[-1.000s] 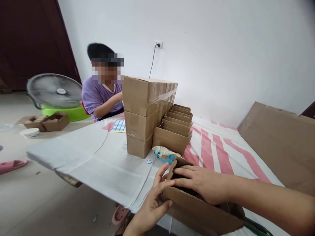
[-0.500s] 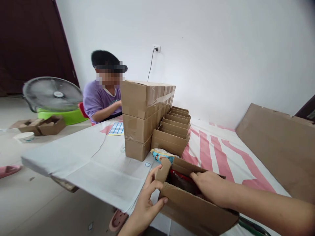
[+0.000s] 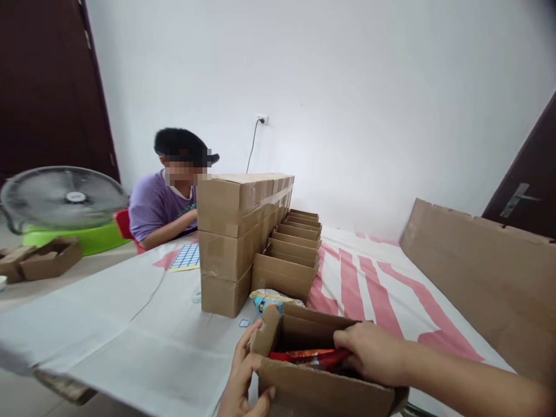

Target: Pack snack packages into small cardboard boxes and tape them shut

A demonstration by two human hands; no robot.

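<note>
An open cardboard box (image 3: pixel 321 389) is at the table's near edge. My left hand (image 3: pixel 245 370) grips its left end, thumb on the near wall and fingers round the corner. Over the box opening, my right hand (image 3: pixel 369 352) is closed on a shiny red packet (image 3: pixel 304 357), its fingertips partly hidden inside. The packet lies slantwise between the walls, near the rim. Just behind the box rests a blue and yellow packet (image 3: pixel 270 302). A small blue-edged sticker (image 3: pixel 244 323) is on the white table cover to its left.
Taped boxes (image 3: pixel 223 249) are stacked beyond my hands, beside a row of open boxes (image 3: pixel 284 272). Across the table sits a person in purple (image 3: pixel 152 202), near a sheet of blue labels (image 3: pixel 186 256). A fan (image 3: pixel 69 200) stands left; a cardboard panel (image 3: pixel 473 278) is at right.
More of the red packet shows near the box rim, in my right hand. My left hand still grips the box end. The view has tilted up and turned slightly right.
</note>
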